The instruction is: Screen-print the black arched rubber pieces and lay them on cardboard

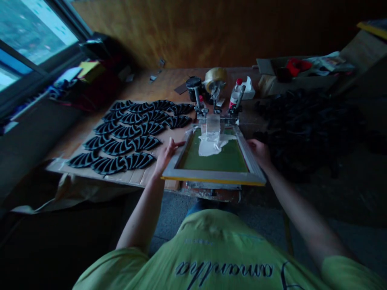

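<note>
A screen-printing frame (211, 175) with green mesh lies hinged in a clamp before me, white ink (213, 146) pooled near its far end beside a clear squeegee (212, 125). My left hand (167, 155) grips the frame's left rail, fingers curled over it. My right hand (259, 152) holds the right rail in the same way. Left of the frame, several black curved pieces (130, 135) with white print lie in rows on a wooden board (145, 177).
Behind the clamp stand a tape roll (214, 78), a white bottle (245, 88) and a dark jar (193, 85). A dark heap of pieces (305, 129) lies to the right. Clutter lines the windowsill (75, 76) at left.
</note>
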`<state>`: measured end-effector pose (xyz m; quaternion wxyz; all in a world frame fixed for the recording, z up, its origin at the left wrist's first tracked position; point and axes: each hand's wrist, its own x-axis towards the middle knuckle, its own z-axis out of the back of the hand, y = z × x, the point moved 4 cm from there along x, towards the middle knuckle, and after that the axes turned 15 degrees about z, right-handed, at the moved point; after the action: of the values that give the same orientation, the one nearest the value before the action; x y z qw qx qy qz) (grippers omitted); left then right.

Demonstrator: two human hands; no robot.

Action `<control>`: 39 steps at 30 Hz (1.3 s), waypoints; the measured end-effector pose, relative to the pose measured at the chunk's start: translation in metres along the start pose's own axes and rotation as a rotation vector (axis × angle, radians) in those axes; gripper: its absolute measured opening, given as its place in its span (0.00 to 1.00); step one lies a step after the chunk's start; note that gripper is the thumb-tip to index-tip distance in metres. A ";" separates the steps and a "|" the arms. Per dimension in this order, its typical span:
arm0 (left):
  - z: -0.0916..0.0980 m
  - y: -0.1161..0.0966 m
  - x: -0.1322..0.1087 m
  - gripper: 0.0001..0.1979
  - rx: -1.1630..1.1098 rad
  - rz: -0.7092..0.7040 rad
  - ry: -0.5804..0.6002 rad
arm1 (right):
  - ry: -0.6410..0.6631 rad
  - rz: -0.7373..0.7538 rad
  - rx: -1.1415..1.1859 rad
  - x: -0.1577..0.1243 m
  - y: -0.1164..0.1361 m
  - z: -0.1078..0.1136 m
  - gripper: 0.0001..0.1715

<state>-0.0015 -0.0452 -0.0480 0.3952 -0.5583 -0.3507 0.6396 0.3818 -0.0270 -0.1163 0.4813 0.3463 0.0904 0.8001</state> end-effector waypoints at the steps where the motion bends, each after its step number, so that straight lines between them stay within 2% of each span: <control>1: -0.002 0.019 -0.002 0.32 -0.001 0.065 0.025 | -0.034 -0.011 0.000 0.010 -0.001 0.005 0.24; 4: -0.013 0.074 0.002 0.36 -0.060 0.148 0.033 | -0.074 0.072 -0.043 0.045 0.029 -0.001 0.28; 6: -0.021 0.105 0.015 0.43 -0.069 0.168 0.015 | -0.006 0.182 -0.110 0.067 0.062 -0.018 0.36; 7: -0.024 0.117 0.022 0.43 -0.062 0.172 0.002 | 0.052 0.218 -0.158 0.075 0.076 -0.028 0.36; 9: -0.026 0.133 0.034 0.42 -0.032 0.165 -0.022 | 0.184 0.232 -0.251 0.084 0.095 -0.047 0.30; 11: -0.026 0.141 0.043 0.38 0.012 0.144 -0.039 | 0.321 0.200 -0.312 0.085 0.103 -0.062 0.20; 15: -0.023 0.145 0.048 0.32 0.096 0.103 -0.029 | 0.489 0.178 -0.346 0.061 0.107 -0.079 0.05; 18: -0.023 0.146 0.048 0.30 0.123 0.067 -0.023 | 0.507 0.312 -0.331 0.032 0.118 -0.082 0.11; 22: -0.024 0.148 0.049 0.30 0.147 0.055 -0.004 | 0.550 0.513 -0.230 0.002 0.129 -0.070 0.15; 24: -0.025 0.146 0.048 0.30 0.133 0.059 0.014 | 0.595 0.567 -0.179 0.001 0.129 -0.064 0.13; 26: -0.025 0.143 0.047 0.29 0.108 0.067 0.030 | 0.595 0.555 -0.168 0.009 0.126 -0.062 0.10; 29: -0.026 0.138 0.044 0.29 0.071 0.090 0.044 | 0.482 0.469 -0.251 0.018 0.125 -0.066 0.08; 31: -0.025 0.136 0.041 0.30 0.048 0.109 0.041 | 0.433 0.455 -0.290 0.011 0.128 -0.070 0.12; 33: -0.025 0.135 0.039 0.31 0.030 0.123 0.033 | 0.452 0.480 -0.278 -0.001 0.132 -0.073 0.14; 35: -0.024 0.135 0.038 0.32 0.006 0.138 0.034 | 0.491 0.495 -0.254 -0.007 0.133 -0.072 0.10; 37: -0.023 0.133 0.036 0.34 -0.018 0.150 0.045 | 0.486 0.460 -0.238 0.002 0.133 -0.069 0.05; 39: -0.022 0.128 0.033 0.36 -0.030 0.165 0.059 | 0.403 0.380 -0.229 0.026 0.130 -0.065 0.09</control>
<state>0.0035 -0.0723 -0.1792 0.3430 -0.6098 -0.3012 0.6479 0.2403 -0.0612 -0.0902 0.3312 0.1348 0.0267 0.9335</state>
